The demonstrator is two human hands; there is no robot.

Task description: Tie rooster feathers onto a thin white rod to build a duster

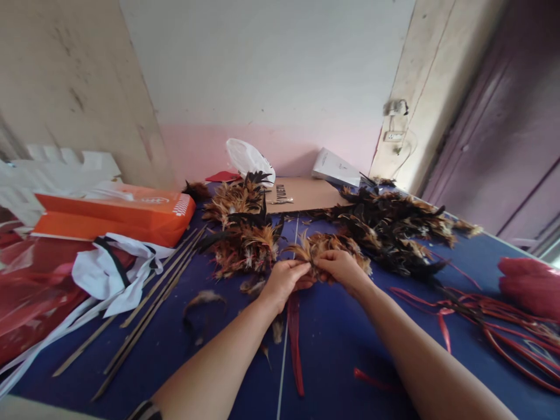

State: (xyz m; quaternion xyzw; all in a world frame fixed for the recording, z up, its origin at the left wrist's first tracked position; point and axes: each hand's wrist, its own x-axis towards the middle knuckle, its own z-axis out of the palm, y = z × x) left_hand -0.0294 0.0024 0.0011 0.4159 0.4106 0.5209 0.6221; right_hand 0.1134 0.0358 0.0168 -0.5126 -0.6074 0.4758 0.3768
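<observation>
At the middle of the blue table, my left hand (pixel 289 280) and my right hand (pixel 339 269) meet with fingertips pinched on a small bunch of brown feathers (pixel 303 249). Below my left hand a flat red plastic strip (pixel 294 344) trails toward me over the table; its upper end is hidden by the fingers. Right behind my hands lies a pile of tan feathers (pixel 352 248). Left of them sits a bundle of brown and black feathers (pixel 247 248). A few loose feathers (pixel 203 298) are scattered near my left forearm.
Dark feather bundles (pixel 394 227) spread over the right back. Red strips (pixel 476 312) lie coiled at the right. Thin sticks (pixel 149 309), white cloth (pixel 107 268) and an orange bag (pixel 118 213) occupy the left. Flattened cardboard (pixel 306 195) and a white box (pixel 336 167) are by the wall.
</observation>
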